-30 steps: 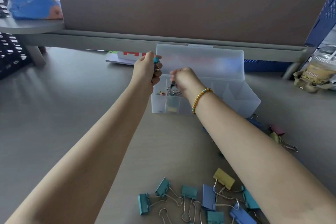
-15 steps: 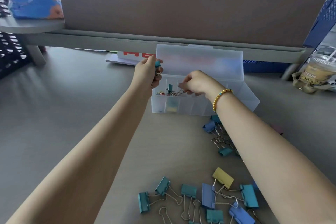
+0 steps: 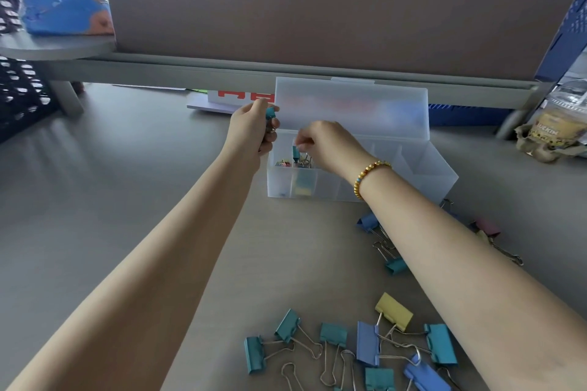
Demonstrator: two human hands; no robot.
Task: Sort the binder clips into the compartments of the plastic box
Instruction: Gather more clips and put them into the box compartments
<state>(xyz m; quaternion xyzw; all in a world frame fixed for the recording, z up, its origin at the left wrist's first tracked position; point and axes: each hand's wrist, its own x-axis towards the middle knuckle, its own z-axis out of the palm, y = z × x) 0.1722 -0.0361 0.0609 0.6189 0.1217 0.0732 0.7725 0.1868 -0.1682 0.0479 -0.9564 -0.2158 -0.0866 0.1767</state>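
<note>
I have the plastic box open under both hands, its lid standing upright behind them. My right hand is over the left-end compartments, fingertips pinching a small teal clip by its wire handles just above a heap of small clips already lying there. My left hand, just left of the box's end wall, is curled round another small teal clip.

I judge the sorting barely under way: only the left end holds anything I can see, and the compartments under and beyond my right wrist look bare through the frosted wall. A scatter of large clips in teal, blue and yellow lies on the surface near my elbows, and a second scatter sits beneath my right forearm.

Room is tight behind: the lid and the partition wall close that side. Left of my left hand the surface is open.
</note>
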